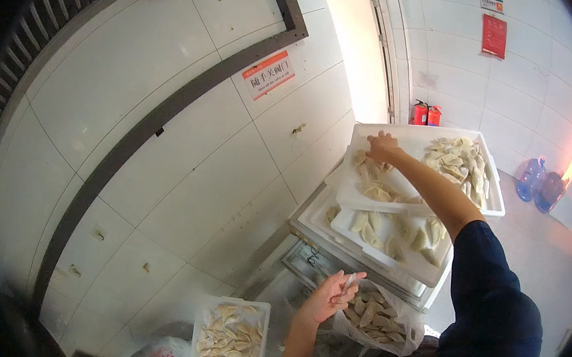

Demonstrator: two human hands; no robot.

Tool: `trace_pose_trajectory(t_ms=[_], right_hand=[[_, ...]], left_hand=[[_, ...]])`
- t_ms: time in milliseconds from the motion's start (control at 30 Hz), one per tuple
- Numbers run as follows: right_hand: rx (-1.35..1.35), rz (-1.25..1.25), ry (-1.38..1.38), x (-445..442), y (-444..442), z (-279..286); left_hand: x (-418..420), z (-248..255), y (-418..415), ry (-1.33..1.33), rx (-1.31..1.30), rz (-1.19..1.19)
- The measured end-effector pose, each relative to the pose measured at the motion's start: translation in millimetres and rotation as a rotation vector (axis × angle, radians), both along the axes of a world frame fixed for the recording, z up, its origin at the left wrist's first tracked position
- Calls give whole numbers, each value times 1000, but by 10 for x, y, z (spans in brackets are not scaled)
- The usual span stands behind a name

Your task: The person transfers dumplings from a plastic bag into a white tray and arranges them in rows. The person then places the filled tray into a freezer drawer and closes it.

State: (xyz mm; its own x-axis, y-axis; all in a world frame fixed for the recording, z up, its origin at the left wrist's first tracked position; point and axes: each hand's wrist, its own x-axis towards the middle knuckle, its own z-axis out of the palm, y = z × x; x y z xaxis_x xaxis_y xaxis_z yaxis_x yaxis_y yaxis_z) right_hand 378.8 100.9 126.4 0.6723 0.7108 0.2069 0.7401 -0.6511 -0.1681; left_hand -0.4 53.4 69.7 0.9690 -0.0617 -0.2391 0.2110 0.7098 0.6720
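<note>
My right hand reaches into the left part of the upper white plastic tray, its fingers over dumplings; whether it grips one is hidden. More dumplings fill that tray's right side. Beneath it, a second white tray holds several dumplings. My left hand is raised beside an open clear plastic bag full of dumplings. A small whitish thing, too unclear to name, lies between its fingers.
Another white tray of dumplings stands at the bottom, beside a tied plastic bag. A chest freezer with glass carries the stacked trays. Tiled wall and a dark metal frame lie left; fire extinguishers and large water bottles stand beyond.
</note>
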Motion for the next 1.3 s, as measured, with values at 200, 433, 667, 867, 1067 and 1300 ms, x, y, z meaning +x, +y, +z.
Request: trace_pose_trajectory(t_ms=[200, 433, 667, 867, 1067, 1300], right_hand=[[295, 118, 147, 460, 261, -78], [84, 116, -60, 547, -81, 88], [-237, -20, 283, 134, -218, 157], [-9, 22, 373, 37, -188, 287], [-319, 243, 606, -85, -205, 333], [-472, 519, 189, -96, -188, 147]], left_hand=[[-5, -25, 25, 33, 4, 34], [1, -49, 32, 10, -62, 39], [22, 15, -5, 48, 45, 57], [-26, 16, 4, 49, 13, 71], [-16, -18, -2, 44, 9, 82], [6, -9, -17, 23, -10, 79]])
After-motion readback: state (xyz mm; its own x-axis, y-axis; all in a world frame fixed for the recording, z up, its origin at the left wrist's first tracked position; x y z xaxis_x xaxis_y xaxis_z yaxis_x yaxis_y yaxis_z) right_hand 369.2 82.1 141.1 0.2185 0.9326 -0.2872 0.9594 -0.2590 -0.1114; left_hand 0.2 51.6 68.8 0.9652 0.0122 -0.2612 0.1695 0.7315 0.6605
